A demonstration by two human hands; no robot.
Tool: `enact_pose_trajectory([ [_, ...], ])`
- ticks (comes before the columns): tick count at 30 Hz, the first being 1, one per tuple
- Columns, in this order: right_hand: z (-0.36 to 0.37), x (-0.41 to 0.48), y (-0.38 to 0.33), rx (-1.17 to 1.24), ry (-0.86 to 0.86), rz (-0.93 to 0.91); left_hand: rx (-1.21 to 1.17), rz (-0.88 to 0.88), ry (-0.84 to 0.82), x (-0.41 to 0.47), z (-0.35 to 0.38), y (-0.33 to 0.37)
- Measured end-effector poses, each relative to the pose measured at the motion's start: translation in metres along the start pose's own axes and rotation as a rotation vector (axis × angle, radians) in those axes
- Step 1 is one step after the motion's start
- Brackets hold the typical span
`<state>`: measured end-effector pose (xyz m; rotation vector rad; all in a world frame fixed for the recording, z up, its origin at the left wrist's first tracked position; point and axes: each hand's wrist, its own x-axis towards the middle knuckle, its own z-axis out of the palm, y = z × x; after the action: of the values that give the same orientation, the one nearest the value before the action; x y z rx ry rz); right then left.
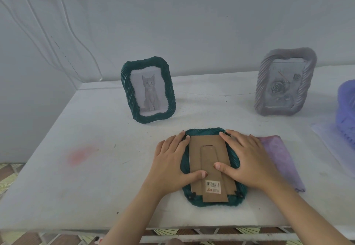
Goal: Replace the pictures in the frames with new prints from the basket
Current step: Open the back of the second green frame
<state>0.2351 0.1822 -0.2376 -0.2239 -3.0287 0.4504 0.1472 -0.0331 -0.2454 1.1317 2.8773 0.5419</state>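
Pressing my left hand (173,160) and right hand (247,160) flat on the face-down green frame's (213,202) cardboard backing (207,148), gripping nothing; the grey frame (284,83) probably waits.

Three picture frames: two green (148,90) (213,167), one grey (285,82). One purple basket (346,110), one purple print (278,154), two hands (172,160) (247,160).

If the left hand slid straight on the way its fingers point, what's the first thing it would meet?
Probably the standing green cat frame. The left hand points up and slightly right across the face-down frame; bare table lies between, though depth is uncertain.
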Motion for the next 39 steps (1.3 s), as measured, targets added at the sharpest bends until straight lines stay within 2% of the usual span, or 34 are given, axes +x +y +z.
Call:
enact_pose_trajectory([
  [10, -0.003, 0.003, -0.003, -0.035, -0.033, 0.001, 0.073, -0.016, -0.115, 0.007, -0.006, 0.004],
  [15, -0.004, 0.002, -0.003, -0.044, -0.041, 0.006, 0.007, -0.043, -0.212, 0.021, -0.008, 0.009],
  [20, -0.006, 0.000, -0.002, 0.017, -0.045, 0.003, -0.106, -0.046, -0.128, 0.010, -0.004, 0.003],
  [25, -0.017, -0.030, -0.007, 0.250, -0.019, -0.100, -0.317, 0.083, 0.037, -0.019, -0.008, 0.003],
  [28, -0.017, -0.061, -0.009, 0.358, -0.016, -0.110, -0.399, 0.113, 0.033, -0.038, -0.008, 0.006],
  [31, -0.007, -0.089, -0.005, 0.340, 0.013, -0.135, -0.404, 0.114, 0.026, -0.054, -0.002, 0.007],
  [39, 0.012, -0.105, -0.002, 0.386, 0.171, -0.071, -0.532, 0.009, 0.039, -0.067, 0.003, 0.013],
])
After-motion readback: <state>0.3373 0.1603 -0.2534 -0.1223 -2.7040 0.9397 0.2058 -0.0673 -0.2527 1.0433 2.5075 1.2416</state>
